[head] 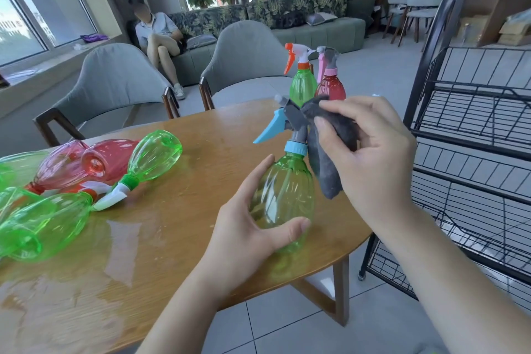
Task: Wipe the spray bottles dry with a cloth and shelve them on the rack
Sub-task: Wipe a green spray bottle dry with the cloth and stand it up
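Right now I see the green spray bottle (pixel 283 198) with the blue collar and blue trigger held upright above the near right edge of the counter (pixel 178 227), close to where the rounded rim curves away toward the floor. My left hand (pixel 247 236) grips its body, thumb across the front and fingers (pixel 258 174) curled round the far side. My right hand (pixel 370 152) pinches a grey cloth (pixel 330 152) against the grey spray head, fingers bent over the fabric, with a loose tail of cloth hanging down beside the bottle's neck.

Just behind, two upright bottles stand together near the counter's far right edge: a green one with an orange trigger (pixel 301 86) and a red one with a pink trigger (pixel 330 86), partly hidden by the cloth. On the left side of the counter lies a heap of bottles on their sides (pixel 94 175), green and red, reaching the left border of the view; wet patches shine on the wood near them. The middle of the counter between the heap and my hands is bare wood.

The black wire rack (pixel 471 135) stands on the floor just beside the counter's right edge, its tilted shelves facing my right arm. Two grey chairs (pixel 247 57) sit at the far side.
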Demonstrator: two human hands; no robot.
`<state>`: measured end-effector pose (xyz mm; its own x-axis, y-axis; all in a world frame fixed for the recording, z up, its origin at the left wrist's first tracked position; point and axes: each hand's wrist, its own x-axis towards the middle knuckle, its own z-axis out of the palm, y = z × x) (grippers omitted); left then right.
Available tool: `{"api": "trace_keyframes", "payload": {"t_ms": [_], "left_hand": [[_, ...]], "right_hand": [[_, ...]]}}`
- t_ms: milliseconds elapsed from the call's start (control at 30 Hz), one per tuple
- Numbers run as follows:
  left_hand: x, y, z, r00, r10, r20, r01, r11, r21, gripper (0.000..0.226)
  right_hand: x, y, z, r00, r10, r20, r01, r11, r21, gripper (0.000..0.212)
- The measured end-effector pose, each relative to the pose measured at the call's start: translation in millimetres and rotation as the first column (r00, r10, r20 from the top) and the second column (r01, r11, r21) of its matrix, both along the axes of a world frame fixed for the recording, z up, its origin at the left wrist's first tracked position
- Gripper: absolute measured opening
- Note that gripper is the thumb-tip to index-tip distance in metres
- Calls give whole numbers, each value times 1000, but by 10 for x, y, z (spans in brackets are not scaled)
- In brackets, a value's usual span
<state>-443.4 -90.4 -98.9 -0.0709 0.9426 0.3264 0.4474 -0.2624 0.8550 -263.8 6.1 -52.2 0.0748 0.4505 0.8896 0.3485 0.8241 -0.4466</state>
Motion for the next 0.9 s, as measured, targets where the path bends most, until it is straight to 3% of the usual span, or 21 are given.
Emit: {"api": "trace_keyframes", "payload": {"t_ms": [133,367,600,900], "left_hand": [[56,-18,18,999,-23,-37,24,1000,10,101],[47,-3,71,998,-42,-46,42,999,6,98],[82,-12,57,997,-24,-80,26,999,26,99],[86,-15,30,997,-11,-72,14,999,37,101]], "right_hand": [[-125,29,98,996,-79,-39,83,989,123,15],[-227,39,52,995,-77,67,76,997,17,19],[-198,-2,-11,997,-56,55,55,998,27,16],[-116,30,-78,987,32,-160,-42,997,-61,9]]}}
